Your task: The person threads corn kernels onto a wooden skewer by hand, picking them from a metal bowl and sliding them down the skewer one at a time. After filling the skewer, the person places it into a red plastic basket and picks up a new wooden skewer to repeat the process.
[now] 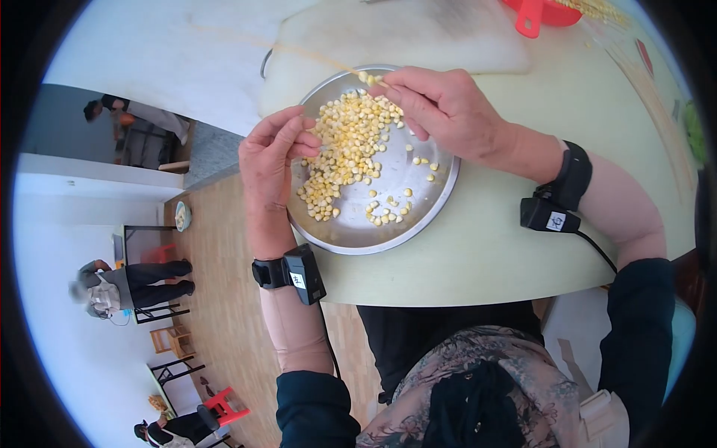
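Yellow corn kernels [347,142] lie in a round metal plate [418,233], heaped toward its left side. Over the plate's upper right rim, my right hand [441,104] pinches a thin skewer [317,58] that carries a few kernels near the fingertips. The skewer points to the upper left. My left hand [280,145] hovers over the plate's left edge with its fingers curled and thumb close to the index finger. Whether a kernel sits between those fingertips is too small to tell.
A white cutting board [478,37] lies beyond the plate. At the top right are a red container [553,13] with more skewered kernels and a bundle of thin sticks [657,112]. Other people stand or sit far off on the left.
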The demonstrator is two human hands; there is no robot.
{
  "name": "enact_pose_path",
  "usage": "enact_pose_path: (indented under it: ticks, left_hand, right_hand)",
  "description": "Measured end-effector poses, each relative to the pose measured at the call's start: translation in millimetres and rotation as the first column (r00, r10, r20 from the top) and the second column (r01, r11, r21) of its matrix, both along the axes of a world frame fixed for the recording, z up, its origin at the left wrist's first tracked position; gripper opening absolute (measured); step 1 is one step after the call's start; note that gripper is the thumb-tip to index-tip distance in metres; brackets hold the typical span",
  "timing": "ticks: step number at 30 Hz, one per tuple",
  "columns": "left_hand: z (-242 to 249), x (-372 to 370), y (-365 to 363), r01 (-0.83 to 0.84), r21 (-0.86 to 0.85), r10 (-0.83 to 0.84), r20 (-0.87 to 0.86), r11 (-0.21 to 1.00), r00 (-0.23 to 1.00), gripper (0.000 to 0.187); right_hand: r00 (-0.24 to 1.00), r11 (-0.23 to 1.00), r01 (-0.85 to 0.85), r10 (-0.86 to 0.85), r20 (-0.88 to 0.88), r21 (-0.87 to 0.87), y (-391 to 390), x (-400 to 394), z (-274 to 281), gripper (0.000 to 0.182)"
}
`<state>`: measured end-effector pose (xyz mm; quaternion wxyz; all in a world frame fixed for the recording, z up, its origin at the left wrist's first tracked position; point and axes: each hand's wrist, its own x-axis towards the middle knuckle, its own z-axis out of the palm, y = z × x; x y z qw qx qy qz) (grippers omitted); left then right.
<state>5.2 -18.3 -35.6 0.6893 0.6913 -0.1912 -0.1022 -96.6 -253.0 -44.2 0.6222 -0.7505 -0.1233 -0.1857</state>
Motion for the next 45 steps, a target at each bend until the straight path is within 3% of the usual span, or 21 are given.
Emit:
enact_pose_path:
  ticks: [2,6,8,15,17,25,27,31,34,36,37,39,40,42,43,45]
  left_hand:
    - [-5.7,2.0,3.9,0.009,-0.074,-0.011,-0.025,0.997,1.0,0.022]
    - [-4.7,3.4,7.3,0.007,-0.21,-0.028,-0.097,0.978,0.995,0.026]
    - [-2.5,2.3,6.3,0.011,-0.216,-0.032,-0.096,0.976,0.995,0.028]
    - [-1.2,1.9,5.2,-0.019,-0.286,-0.008,-0.093,0.958,0.996,0.035]
    - [-1.5,3.1,5.8,-0.021,-0.302,-0.009,-0.095,0.953,0.995,0.035]
    - [-3.1,5.5,8.3,-0.1,-0.265,0.075,-0.104,0.959,0.992,0.031]
    - [-2.9,3.2,7.6,-0.076,-0.173,0.075,-0.009,0.982,0.997,0.028]
    - [1.5,-0.7,5.0,-0.064,-0.214,0.066,0.003,0.975,0.998,0.027]
    - [4.0,-5.4,-0.7,-0.139,-0.156,0.137,-0.022,0.978,0.99,0.029]
    - [4.3,-8.1,-3.2,-0.119,0.129,0.103,0.123,0.985,0.987,0.031]
    - [4.4,-9.9,-4.6,-0.117,0.128,0.102,0.123,0.985,0.987,0.031]
    - [2.4,-14.7,-8.0,-0.112,0.385,0.005,0.27,0.916,0.963,0.033]
    - [-0.7,-15.6,-11.2,-0.109,0.384,0.003,0.268,0.917,0.963,0.033]
    - [-5.2,-17.8,-16.1,-0.12,0.452,-0.144,0.506,0.884,0.85,0.031]
    - [-4.8,-17.8,-16.8,-0.118,0.453,-0.145,0.505,0.884,0.851,0.031]
    - [-1.6,-18.9,-18.2,-0.172,0.638,-0.348,0.602,0.75,0.718,0.028]
  right_hand:
    - [0.981,0.965,0.104,-0.058,0.186,-0.243,-10.7,-1.1,-4.1,0.016]
    - [0.991,0.95,0.101,-0.072,0.111,-0.294,-32.1,-24.1,10.3,0.017]
    - [0.994,0.874,0.11,-0.085,0.073,-0.474,-44.0,-35.9,8.4,0.017]
    - [0.993,0.894,0.081,-0.11,-0.041,-0.442,-56.9,-50.4,1.8,0.015]
    - [0.995,0.86,0.104,-0.096,0.042,-0.499,-58.9,-52.2,0.9,0.014]
    - [0.994,0.862,0.095,-0.056,0.094,-0.497,-62.4,-53.1,2.5,0.012]
    - [0.995,0.858,0.089,-0.057,0.079,-0.506,-65.4,-53.1,3.3,0.012]
    - [0.991,0.833,0.113,-0.056,0.121,-0.542,-68.1,-55.0,11.2,0.011]
    - [0.99,0.809,0.123,-0.059,0.128,-0.575,-69.9,-54.2,11.8,0.011]
    - [0.989,0.801,0.132,-0.069,0.128,-0.584,-71.7,-51.9,11.5,0.011]
    - [0.99,0.814,0.132,-0.084,0.111,-0.566,-72.0,-50.5,11.0,0.011]
    - [0.991,0.825,0.134,-0.099,0.093,-0.549,-71.5,-50.4,9.0,0.011]
    - [0.991,0.828,0.13,-0.1,0.084,-0.545,-71.0,-50.4,8.4,0.011]
    - [0.992,0.831,0.125,-0.103,0.072,-0.542,-70.8,-51.8,8.9,0.011]
    - [0.989,0.828,0.141,-0.1,0.104,-0.543,-71.0,-50.9,7.8,0.011]
    - [0.986,0.825,0.157,-0.098,0.136,-0.543,-70.4,-50.7,6.9,0.011]
